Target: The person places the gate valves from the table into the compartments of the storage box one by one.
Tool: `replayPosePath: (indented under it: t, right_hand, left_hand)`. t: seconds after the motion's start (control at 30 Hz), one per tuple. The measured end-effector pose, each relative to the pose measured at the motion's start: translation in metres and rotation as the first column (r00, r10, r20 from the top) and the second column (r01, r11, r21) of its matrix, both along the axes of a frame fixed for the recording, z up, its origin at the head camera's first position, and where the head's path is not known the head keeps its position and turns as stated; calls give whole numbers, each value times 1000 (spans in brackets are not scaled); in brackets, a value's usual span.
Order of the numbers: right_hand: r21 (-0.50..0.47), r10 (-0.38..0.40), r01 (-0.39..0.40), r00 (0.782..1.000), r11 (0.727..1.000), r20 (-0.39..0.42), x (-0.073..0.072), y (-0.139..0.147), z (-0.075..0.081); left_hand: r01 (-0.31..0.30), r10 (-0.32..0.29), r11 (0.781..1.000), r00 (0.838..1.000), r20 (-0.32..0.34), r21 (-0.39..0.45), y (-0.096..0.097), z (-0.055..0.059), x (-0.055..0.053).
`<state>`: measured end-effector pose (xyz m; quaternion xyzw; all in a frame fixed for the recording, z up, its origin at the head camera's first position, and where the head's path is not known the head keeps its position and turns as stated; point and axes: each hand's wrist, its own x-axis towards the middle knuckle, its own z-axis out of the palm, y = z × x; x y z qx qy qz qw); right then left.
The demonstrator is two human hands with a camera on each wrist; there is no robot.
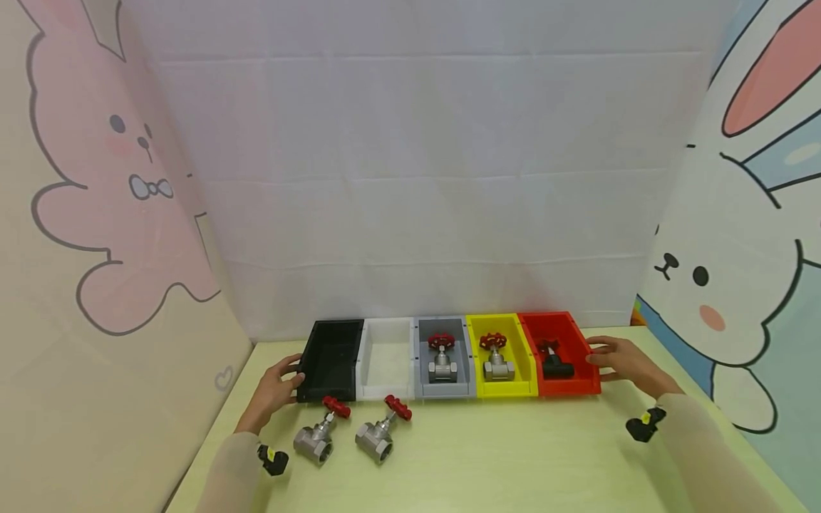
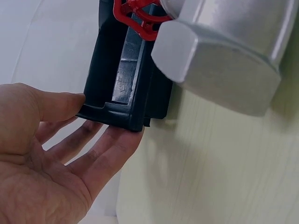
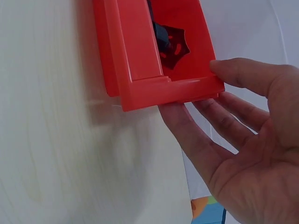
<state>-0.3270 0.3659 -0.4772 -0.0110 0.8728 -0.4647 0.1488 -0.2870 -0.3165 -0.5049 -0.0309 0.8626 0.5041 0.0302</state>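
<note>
Your left hand (image 1: pixel 271 388) grips the nine-o'clock black bin (image 1: pixel 332 360); your right hand (image 1: pixel 627 363), the three-o'clock red bin (image 1: pixel 567 387). Only the head view shows both.

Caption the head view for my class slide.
Left hand grips the black bin, right hand the red bin, with three more bins between; two valves lie in front.
</note>
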Motion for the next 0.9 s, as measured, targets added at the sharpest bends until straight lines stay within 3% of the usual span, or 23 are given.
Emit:
replayPosePath:
  t: [0.4, 0.9]
  right_hand:
    - [-43, 44, -43, 999, 998, 22, -2, 5, -5]
    - [-55, 48, -47, 999, 997, 21, -1, 3, -2]
  left_hand:
    - [-13, 13, 999, 1000, -8, -29, 1, -3, -3]
    - [-61, 58, 996, 997, -42, -71, 2, 2, 9]
